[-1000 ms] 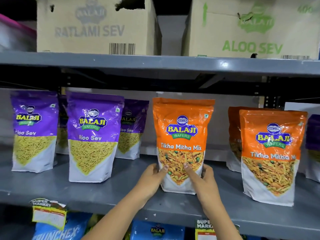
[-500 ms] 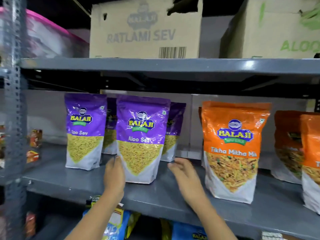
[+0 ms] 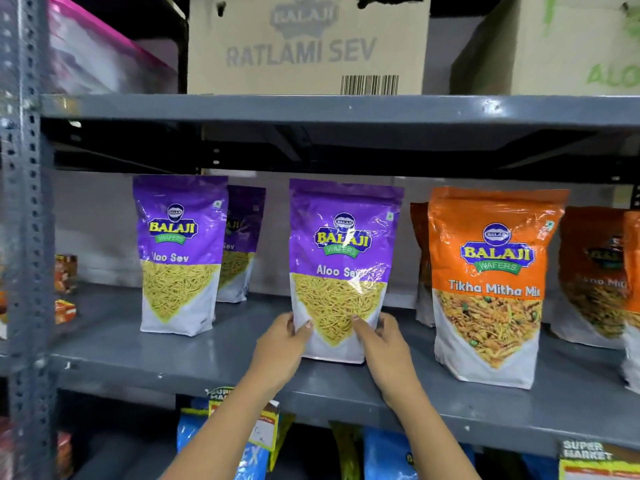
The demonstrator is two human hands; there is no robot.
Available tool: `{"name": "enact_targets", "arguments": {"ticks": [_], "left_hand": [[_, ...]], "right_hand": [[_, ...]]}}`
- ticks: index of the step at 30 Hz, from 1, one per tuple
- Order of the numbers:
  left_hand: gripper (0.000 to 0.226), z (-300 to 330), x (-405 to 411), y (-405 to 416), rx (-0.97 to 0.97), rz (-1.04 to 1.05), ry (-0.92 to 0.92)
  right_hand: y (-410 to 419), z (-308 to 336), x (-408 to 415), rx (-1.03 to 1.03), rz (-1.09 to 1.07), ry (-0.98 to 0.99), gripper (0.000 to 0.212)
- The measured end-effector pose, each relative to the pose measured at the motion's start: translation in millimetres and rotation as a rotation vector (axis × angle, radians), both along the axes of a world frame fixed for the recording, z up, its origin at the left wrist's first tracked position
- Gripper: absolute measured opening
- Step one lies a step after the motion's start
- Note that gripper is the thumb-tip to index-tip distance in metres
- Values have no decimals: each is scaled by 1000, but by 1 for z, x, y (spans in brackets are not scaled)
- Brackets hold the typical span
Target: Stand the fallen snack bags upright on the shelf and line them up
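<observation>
A purple Aloo Sev bag [image 3: 341, 251] stands upright at the middle of the grey shelf [image 3: 145, 358]. My left hand [image 3: 282, 344] grips its lower left side and my right hand [image 3: 384, 344] grips its lower right side. Another purple Aloo Sev bag [image 3: 180, 251] stands upright to the left, with a third purple bag [image 3: 242, 244] behind it. An orange Tikha Mitha Mix bag [image 3: 491, 282] stands upright to the right. More orange bags [image 3: 595, 271] stand further right and behind, partly cut off by the frame edge.
Cardboard boxes marked Ratlami Sev [image 3: 304, 46] and Aloo Sev [image 3: 571, 46] sit on the shelf above. A perforated steel upright [image 3: 26, 220] runs down the left. Blue snack bags [image 3: 384, 455] and price tags [image 3: 592, 459] hang at the shelf below.
My hands left the orange Tikha Mitha Mix bag, moved left, and closed on the middle purple Aloo Sev bag. The view panned left along the shelf.
</observation>
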State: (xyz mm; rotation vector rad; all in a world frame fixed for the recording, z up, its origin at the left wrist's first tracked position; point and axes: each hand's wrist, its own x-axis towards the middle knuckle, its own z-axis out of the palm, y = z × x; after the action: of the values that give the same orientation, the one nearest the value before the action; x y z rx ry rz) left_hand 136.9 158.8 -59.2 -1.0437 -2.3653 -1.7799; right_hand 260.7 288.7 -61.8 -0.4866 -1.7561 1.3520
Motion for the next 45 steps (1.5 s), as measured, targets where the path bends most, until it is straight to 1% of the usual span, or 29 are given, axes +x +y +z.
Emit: {"name": "enact_targets", "arguments": {"ticks": [4,7,9,13,18,20,22,23,25,26,27,28,29,30,31,32,33,35,38,42,43,45], "left_hand": [[31,5,-12,-25,39,34,-16],[37,8,-32,-51,71,102,-38],[35,3,-56,-80,104,146,-58],[28,-2,-67,-95,111,180,-41],[29,-3,-102,-139,100,227,-10],[32,-2,-116,-155,88,241,-9],[37,-5,-128,-170,85,255,-12],[44,-9,-132,-175,85,257,-19],[64,-20,-135,-182,71,259,-34],[75,-25,-135,-185,70,255,-42],[84,-29,-135,-187,78,242,-52],[91,-30,-136,-189,91,224,-60],[96,-30,-138,-192,96,209,-61],[100,-30,-141,-196,91,201,-55],[102,-29,-144,-199,74,201,-46],[102,-28,-147,-203,48,210,-31],[101,-28,-149,-206,13,219,-10],[99,-30,-152,-210,-56,247,45],[97,-31,-161,-213,-86,278,81],[95,-22,-176,-212,-68,237,78],[95,-21,-180,-210,-57,224,82],[95,-15,-183,-209,2,259,119]], "right_hand": [[-19,13,-18,35,15,10,32],[-43,18,-40,29,70,-3,19],[-71,18,-66,17,117,-21,15],[-84,16,-81,1,161,-23,17],[-127,11,-119,-33,199,-5,31],[-146,16,-133,-6,149,36,34],[-161,16,-138,75,34,152,37],[-166,13,-133,138,-32,229,35],[-165,4,-113,275,-196,380,33],[-157,0,-100,338,-297,436,35],[-145,-3,-87,384,-400,448,44],[-131,-4,-75,398,-488,406,61],[-114,-4,-64,370,-522,322,83],[-100,-4,-56,296,-483,223,106],[-88,-6,-50,204,-380,136,124],[-81,-8,-48,128,-267,67,135],[-77,-12,-48,86,-180,10,142],[-72,-21,-53,81,-149,-76,144],[-74,-24,-67,84,-211,-108,141],[-75,-15,-78,97,-225,-88,140],[-73,-14,-82,127,-224,-77,140],[-76,-9,-91,138,-221,-63,135]]}}
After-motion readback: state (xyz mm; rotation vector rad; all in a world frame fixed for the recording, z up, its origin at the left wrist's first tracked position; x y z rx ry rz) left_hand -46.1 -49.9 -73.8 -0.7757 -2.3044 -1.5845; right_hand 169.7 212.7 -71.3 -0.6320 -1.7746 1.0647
